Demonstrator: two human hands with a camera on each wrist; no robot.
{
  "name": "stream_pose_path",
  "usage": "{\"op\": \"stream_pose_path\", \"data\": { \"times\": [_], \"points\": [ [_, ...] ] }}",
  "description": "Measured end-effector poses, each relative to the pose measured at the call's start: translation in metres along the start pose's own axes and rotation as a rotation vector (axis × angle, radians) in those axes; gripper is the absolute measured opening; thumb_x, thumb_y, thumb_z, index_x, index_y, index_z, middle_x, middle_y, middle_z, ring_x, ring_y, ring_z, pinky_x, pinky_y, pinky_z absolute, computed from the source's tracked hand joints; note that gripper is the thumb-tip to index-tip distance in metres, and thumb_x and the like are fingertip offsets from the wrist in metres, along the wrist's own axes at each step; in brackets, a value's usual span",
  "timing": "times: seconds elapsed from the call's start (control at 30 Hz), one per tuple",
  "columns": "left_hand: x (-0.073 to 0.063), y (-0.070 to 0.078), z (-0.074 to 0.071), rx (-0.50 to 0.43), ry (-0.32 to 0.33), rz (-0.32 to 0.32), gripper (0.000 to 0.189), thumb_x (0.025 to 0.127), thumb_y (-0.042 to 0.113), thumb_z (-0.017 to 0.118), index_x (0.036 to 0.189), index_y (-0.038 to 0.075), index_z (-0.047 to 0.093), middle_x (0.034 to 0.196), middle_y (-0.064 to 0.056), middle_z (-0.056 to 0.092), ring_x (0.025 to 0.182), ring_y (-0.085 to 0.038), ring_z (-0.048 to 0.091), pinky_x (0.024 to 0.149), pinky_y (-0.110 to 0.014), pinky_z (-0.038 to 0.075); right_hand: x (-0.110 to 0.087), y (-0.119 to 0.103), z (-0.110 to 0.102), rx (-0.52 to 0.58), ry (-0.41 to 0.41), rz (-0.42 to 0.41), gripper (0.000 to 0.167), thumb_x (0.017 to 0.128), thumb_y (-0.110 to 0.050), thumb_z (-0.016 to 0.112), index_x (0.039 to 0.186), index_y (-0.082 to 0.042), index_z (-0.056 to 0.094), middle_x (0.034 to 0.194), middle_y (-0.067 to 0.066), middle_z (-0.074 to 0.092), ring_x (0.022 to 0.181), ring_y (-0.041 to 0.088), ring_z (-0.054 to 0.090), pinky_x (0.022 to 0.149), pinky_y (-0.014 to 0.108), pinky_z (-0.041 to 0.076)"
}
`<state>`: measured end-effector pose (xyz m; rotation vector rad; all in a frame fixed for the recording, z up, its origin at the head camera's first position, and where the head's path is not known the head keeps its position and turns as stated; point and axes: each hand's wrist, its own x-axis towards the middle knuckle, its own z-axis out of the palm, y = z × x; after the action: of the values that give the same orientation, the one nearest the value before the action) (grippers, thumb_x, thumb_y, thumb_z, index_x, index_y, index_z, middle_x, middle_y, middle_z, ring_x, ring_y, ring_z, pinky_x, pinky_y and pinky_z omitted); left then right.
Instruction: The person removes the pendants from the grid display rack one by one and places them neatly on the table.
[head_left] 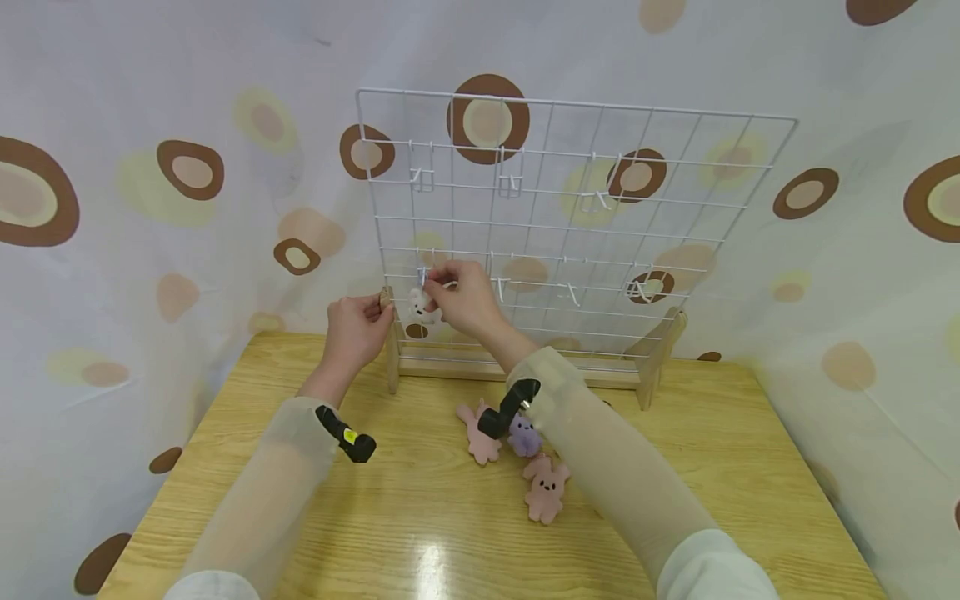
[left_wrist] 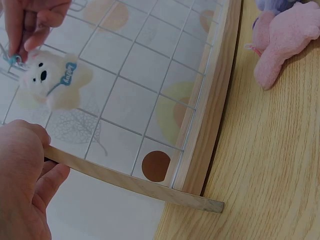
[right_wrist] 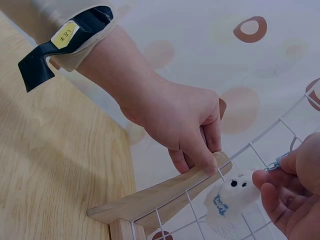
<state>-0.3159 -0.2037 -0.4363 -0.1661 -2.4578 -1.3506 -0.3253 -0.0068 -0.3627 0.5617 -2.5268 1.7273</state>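
Observation:
My left hand point(head_left: 358, 330) grips the top of the wooden side post point(left_wrist: 130, 182) at the left end of a white wire grid rack point(head_left: 551, 225). At the rack's lower left, my right hand point(head_left: 467, 298) pinches the light-blue clasp point(right_wrist: 273, 165) of a white plush bear keychain point(left_wrist: 61, 80). The bear hangs below those fingertips, in front of the wire. It has black eyes and nose and a blue lettered sash. Close by the clasp, the rack's hook is mostly hidden behind the right hand in the head view.
On the wooden table point(head_left: 405, 500) lie a pink plush point(head_left: 480, 437), a purple plush point(head_left: 524, 435) and another pink plush point(head_left: 546, 492), partly under the right forearm. Several white hooks, one at upper left point(head_left: 422, 177), stick out from the grid. A patterned curtain point(head_left: 247, 50) hangs behind.

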Motion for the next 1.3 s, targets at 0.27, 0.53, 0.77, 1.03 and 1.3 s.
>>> {"op": "stream_pose_path", "data": {
  "times": [0.27,0.53,0.77,1.03,1.3],
  "points": [
    [0.000,-0.004,-0.003,0.000,-0.001,-0.001,0.029,0.103,0.010,0.068,0.122,-0.010,0.073,0.108,-0.024,0.076,0.102,-0.031,0.077,0.082,-0.041,0.062,-0.005,-0.004,-0.002,0.001,-0.038,-0.015,0.014,0.106,-0.007,0.063,0.110,0.004,0.069,0.099,0.014,0.070,0.077,0.027,0.072,0.063,0.037,0.060],
    [0.003,-0.005,-0.004,-0.014,-0.008,-0.016,0.029,0.103,0.011,0.067,0.122,-0.011,0.073,0.109,-0.024,0.076,0.103,-0.031,0.076,0.083,-0.040,0.061,-0.011,-0.011,-0.005,0.012,-0.085,-0.035,0.011,0.106,-0.005,0.062,0.107,0.004,0.068,0.095,0.013,0.069,0.077,0.028,0.072,0.068,0.050,0.060],
    [0.005,-0.007,-0.004,-0.011,-0.014,-0.032,0.029,0.103,0.010,0.068,0.124,-0.010,0.073,0.111,-0.024,0.076,0.104,-0.031,0.076,0.083,-0.040,0.061,-0.016,-0.015,-0.005,0.030,-0.106,-0.046,0.013,0.106,-0.006,0.062,0.107,0.004,0.069,0.098,0.013,0.070,0.077,0.029,0.073,0.061,0.036,0.059],
    [0.007,-0.010,-0.005,0.003,-0.004,-0.010,0.029,0.102,0.010,0.068,0.123,-0.010,0.073,0.109,-0.024,0.076,0.103,-0.032,0.076,0.083,-0.041,0.062,-0.025,-0.019,-0.007,0.084,-0.116,-0.065,0.010,0.104,-0.007,0.065,0.103,0.002,0.068,0.095,0.012,0.069,0.073,0.027,0.071,0.065,0.048,0.059],
    [0.008,-0.013,-0.010,0.011,0.006,-0.010,0.028,0.102,0.009,0.067,0.121,-0.011,0.073,0.108,-0.026,0.075,0.101,-0.034,0.076,0.083,-0.043,0.062,-0.038,-0.020,-0.014,0.115,-0.142,-0.078,0.011,0.104,-0.009,0.067,0.105,0.001,0.070,0.083,0.011,0.071,0.072,0.028,0.068,0.059,0.036,0.054]
  ]
}}
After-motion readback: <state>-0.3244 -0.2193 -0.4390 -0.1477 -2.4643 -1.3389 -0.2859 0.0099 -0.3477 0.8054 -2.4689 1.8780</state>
